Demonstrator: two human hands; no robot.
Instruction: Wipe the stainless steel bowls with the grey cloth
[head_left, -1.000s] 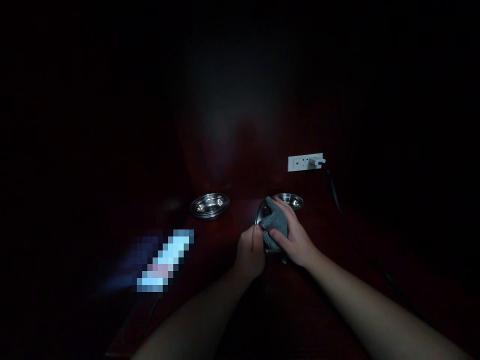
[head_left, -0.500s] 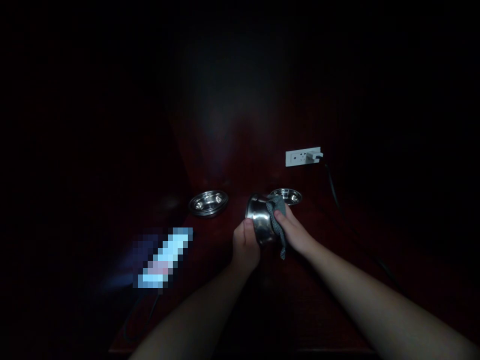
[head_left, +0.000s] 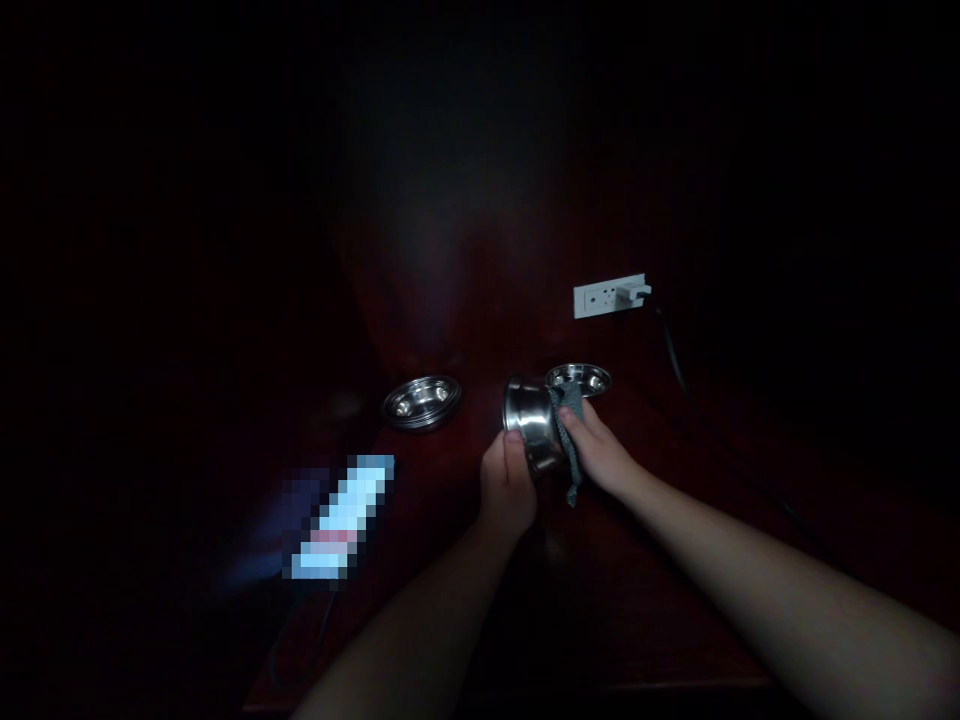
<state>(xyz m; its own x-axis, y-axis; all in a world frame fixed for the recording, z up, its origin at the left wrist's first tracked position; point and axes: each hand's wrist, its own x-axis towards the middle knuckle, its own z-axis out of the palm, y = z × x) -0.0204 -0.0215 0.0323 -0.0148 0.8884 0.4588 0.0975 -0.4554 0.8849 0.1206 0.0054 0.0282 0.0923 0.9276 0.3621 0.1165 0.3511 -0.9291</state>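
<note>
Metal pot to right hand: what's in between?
A grey cloth, bunched between the metal pot and the right hand; seen in the head view.

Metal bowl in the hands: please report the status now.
Left hand grips metal bowl, tipped on its side. Right hand presses grey cloth to its base. Shallow metal dish close behind the cloth.

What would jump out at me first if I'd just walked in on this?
Probably the glowing, pixelated rectangle on the left, the brightest thing in the dark. Next, near the middle, the shiny metal pot, tipped on its side between the left hand and the right hand, which presses a grey cloth to it.
</note>
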